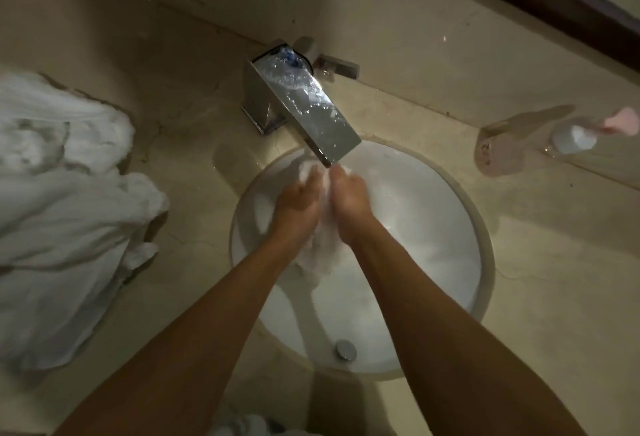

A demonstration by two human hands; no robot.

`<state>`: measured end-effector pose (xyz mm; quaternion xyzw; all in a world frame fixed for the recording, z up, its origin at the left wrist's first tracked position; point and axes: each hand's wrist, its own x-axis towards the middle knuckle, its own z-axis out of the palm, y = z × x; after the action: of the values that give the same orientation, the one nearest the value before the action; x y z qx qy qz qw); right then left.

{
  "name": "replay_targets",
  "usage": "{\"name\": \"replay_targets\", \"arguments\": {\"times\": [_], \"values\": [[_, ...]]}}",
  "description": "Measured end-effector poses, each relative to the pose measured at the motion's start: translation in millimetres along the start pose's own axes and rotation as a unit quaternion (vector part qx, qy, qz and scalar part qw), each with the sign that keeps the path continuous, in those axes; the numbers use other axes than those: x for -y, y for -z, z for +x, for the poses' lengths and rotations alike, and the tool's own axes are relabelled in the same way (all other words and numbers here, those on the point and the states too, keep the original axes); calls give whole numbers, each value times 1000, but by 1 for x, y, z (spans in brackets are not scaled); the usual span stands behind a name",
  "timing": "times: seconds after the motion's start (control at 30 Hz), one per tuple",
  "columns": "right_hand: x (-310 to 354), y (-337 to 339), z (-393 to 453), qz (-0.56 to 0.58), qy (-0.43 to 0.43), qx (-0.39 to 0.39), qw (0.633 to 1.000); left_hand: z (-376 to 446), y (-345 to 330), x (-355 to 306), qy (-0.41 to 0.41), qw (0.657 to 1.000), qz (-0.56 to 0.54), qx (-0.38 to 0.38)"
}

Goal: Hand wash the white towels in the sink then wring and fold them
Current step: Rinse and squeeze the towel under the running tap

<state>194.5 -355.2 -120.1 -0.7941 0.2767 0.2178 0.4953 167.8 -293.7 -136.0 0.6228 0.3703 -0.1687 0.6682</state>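
Both hands, left [297,205] and right [349,200], clench one towel [317,248] between them under the spout [322,113]; its length trails back toward the wrists, equally near each.

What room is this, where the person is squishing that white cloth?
Most likely a bathroom. A round white sink is set into a stone counter, with a shiny metal faucet over it. Both hands, left hand and right hand, grip a wet white towel, and more towels lie heaped beside.
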Motion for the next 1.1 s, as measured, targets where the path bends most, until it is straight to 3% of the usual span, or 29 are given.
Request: {"name": "replay_targets", "arguments": {"times": [0.1, 0.13, 0.23, 0.3, 0.37, 0.43, 0.5, 0.57, 0.63, 0.7, 0.77, 0.87, 0.93, 1.0, 1.1], "values": [[-4, -19, -12, -68, 46, 59, 995, 5, 8, 1, 117, 976, -180, 47], [-2, -15, -10, -91, 61, 64, 992, 5, 7, 1, 119, 970, -207, 47], [4, 0, 17, -146, 80, 19, 986, 14, 2, 7, 63, 990, -124, 13], [8, -6, 13, -166, 75, 45, 982, 25, 5, 9, 97, 990, -97, 5], [3, -19, 4, -214, 103, 70, 969, 29, 5, 8, 132, 978, -160, 5], [2, -14, 13, -265, 102, 36, 958, 17, 2, 5, 100, 976, -194, 27], [5, -3, 27, -329, 72, -4, 942, 6, 2, 8, 60, 994, -90, 27], [5, -6, 26, -288, 70, 35, 955, 11, 7, 8, 31, 999, -22, -3], [3, -16, 9, -228, 98, 80, 966, 22, 14, -6, 29, 998, -47, -24], [-5, -16, 7, -242, 118, 47, 962, 19, 13, -14, 11, 999, -32, -17], [-12, -7, 27, -285, 88, -9, 954, 4, 4, -12, -24, 998, -41, 42], [-13, 1, 39, -144, -7, -22, 989, -3, 0, -3, -20, 999, 33, 31], [-9, 3, 18, -9, -30, 37, 999, 7, 9, 1, 17, 999, 38, 6], [-8, 16, -8, 126, -57, 94, 986, 13, 20, 4, 90, 991, -86, 45], [-29, 50, -24, 324, -113, 137, 929, 19, 39, 18, 211, 910, -327, 138]]}}
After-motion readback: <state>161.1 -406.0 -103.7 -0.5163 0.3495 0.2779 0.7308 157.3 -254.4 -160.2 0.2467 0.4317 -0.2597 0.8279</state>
